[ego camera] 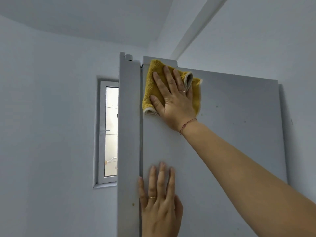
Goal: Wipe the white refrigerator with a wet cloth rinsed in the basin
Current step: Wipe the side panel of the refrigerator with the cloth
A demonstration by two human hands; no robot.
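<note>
The white refrigerator (pixel 230 125) fills the middle and right of the head view, seen from its side panel, with the door edge (pixel 129 134) at the left. A folded yellow cloth (pixel 150 88) lies flat against the top left corner of the side panel. My right hand (pixel 174 103) presses on the cloth with fingers spread, palm flat. Lower down, my left hand (pixel 159 199) rests flat on the same panel beside the door seam, holding nothing. A few small dark specks dot the panel to the right of the cloth.
A narrow window (pixel 109 132) is set in the wall left of the refrigerator. White walls and ceiling surround it, and a ceiling beam (pixel 196 26) runs above the refrigerator's top. The basin is out of view.
</note>
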